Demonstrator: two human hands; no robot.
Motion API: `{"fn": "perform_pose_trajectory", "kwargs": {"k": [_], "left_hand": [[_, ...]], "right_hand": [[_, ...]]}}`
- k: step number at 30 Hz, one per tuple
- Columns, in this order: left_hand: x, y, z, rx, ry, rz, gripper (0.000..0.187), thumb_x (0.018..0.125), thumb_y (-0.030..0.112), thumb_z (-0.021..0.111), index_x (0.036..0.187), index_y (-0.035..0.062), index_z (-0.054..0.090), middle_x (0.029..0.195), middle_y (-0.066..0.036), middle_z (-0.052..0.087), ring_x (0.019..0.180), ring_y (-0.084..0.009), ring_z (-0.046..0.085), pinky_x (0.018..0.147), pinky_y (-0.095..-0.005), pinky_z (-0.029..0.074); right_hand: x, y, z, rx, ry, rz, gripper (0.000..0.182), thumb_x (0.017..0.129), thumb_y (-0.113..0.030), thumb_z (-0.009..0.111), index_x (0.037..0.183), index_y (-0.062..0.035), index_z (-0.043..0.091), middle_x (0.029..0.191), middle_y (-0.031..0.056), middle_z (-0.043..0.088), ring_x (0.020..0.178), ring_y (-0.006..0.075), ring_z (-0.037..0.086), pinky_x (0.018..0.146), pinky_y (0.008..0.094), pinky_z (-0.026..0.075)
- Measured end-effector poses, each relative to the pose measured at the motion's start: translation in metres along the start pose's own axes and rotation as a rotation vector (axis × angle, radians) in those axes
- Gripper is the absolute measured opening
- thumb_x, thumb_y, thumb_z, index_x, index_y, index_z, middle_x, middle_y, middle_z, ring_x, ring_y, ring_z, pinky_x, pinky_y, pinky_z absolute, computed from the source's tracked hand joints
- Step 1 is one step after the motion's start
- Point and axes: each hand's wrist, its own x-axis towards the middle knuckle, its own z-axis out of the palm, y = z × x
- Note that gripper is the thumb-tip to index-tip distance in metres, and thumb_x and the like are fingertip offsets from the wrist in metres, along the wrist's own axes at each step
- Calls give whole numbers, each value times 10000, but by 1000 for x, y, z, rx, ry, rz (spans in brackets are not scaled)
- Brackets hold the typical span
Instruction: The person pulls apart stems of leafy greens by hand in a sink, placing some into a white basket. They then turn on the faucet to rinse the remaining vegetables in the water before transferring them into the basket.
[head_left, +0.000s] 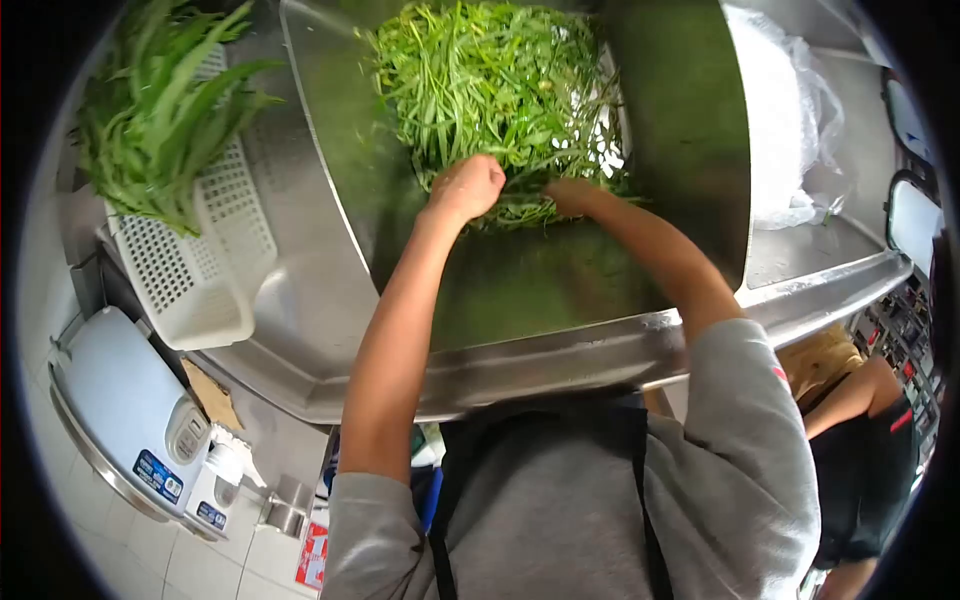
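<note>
Long, narrow leafy greens (480, 85) fill the far part of a deep steel sink basin (560, 290), with a wet shine among them on the right. My left hand (470, 187) is closed in a fist at the near edge of the greens; what its fingers hold is hidden. Just to its right, my right hand (572, 197) reaches into the same near edge. Motion smears it, so its fingers do not show clearly. Some dark green stems lie between and below both hands.
Left of the basin, a white perforated basket (235, 205) stands on the steel counter with more long-leafed greens (165, 110) on it. A clear plastic bag (815, 150) lies on the right counter. Another person (865, 440) is at the lower right. A pale blue-lidded appliance (125, 400) sits lower left.
</note>
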Motion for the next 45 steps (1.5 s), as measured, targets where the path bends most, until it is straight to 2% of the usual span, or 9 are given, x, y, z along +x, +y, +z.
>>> {"fn": "perform_pose_trajectory", "kwargs": {"k": [1,7,11,13,17,23,36,41,45], "left_hand": [[6,-15,10,19,-51,-34,229,793,176,456,900,60,622,844,-126,631,748,-236,604,710,-323,456],[24,-72,37,-116,-165,-362,199,788,203,497,918,135,630,983,-97,607,921,-270,566,794,-354,441],[21,-56,16,-90,-130,-186,258,815,94,446,1036,24,557,838,-100,614,674,-163,577,653,-297,454],[20,-35,8,-218,-209,6,277,814,46,413,1050,51,558,1024,-95,578,915,-171,540,735,-287,440],[-7,24,-28,-870,-444,-13,463,898,463,318,1168,116,465,1240,-63,433,1094,-176,437,809,-372,434],[-15,49,-63,-963,-509,-66,468,869,454,419,1153,88,483,1167,-117,497,1017,-169,504,764,-338,450],[17,-21,-7,-436,-117,-19,380,811,143,480,1169,18,477,1065,-131,557,923,-202,532,811,-287,409],[15,-47,19,-528,-183,-125,350,809,91,481,1152,21,488,1040,-133,565,933,-192,538,798,-284,416],[24,-49,23,-284,126,-73,391,740,77,534,1129,83,497,1060,-163,547,998,-297,516,857,-355,405]], "right_hand": [[6,0,23,-46,199,25,402,699,-135,556,1089,-46,515,900,193,595,870,285,569,749,368,448],[-19,31,0,254,-432,202,659,677,-222,664,1259,-95,383,1229,160,442,1064,301,482,850,382,411],[-52,39,-39,681,-562,64,677,722,-249,655,1298,-84,340,1266,130,430,1164,241,407,937,328,337],[-75,37,-64,734,-481,99,604,754,-225,636,1269,-47,375,1230,91,469,1152,176,398,959,297,295],[-113,24,-110,1000,-488,-70,508,779,-155,615,1233,-44,415,1183,29,491,1084,125,415,960,267,278],[-151,25,-113,1190,-425,-115,543,768,-208,627,1243,-63,408,1213,51,477,1135,142,382,973,266,247],[-129,17,-95,420,-153,112,579,732,-282,605,1228,-54,413,1152,170,514,1075,276,480,879,330,379],[-96,27,-83,447,-269,145,645,705,-232,594,1280,-56,357,1190,166,490,1069,288,485,876,342,395],[-86,39,-67,484,-251,156,606,698,-196,592,1261,-93,394,1112,167,538,1004,290,519,835,363,414]]}}
